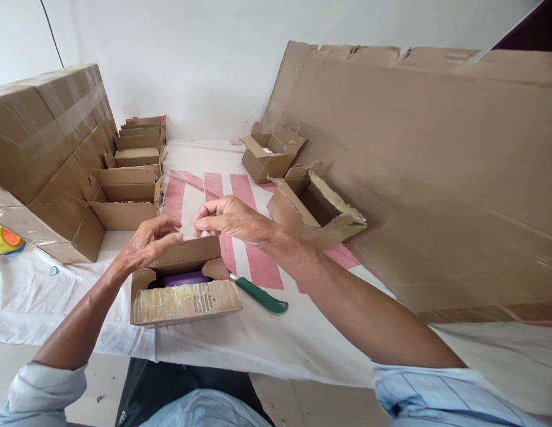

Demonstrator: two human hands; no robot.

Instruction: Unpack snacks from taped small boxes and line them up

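1. The left hand point(148, 243) and right hand point(227, 218) are pinching a strip of clear tape point(188, 224) between nearly closed fingers.
2. Both are hovering over the small open box point(183, 296) on the surface point(303, 332).
3. Keeping the tape taut and centred should be helping.
4. A green-handled knife point(260, 295) is lying just beside the box.

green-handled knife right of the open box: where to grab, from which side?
Take the green-handled knife by its handle, from above and from the right. The handle lies flat on the white cloth, bare on that side. The blade end points toward the open box and seems tucked against its corner, so avoid that end.
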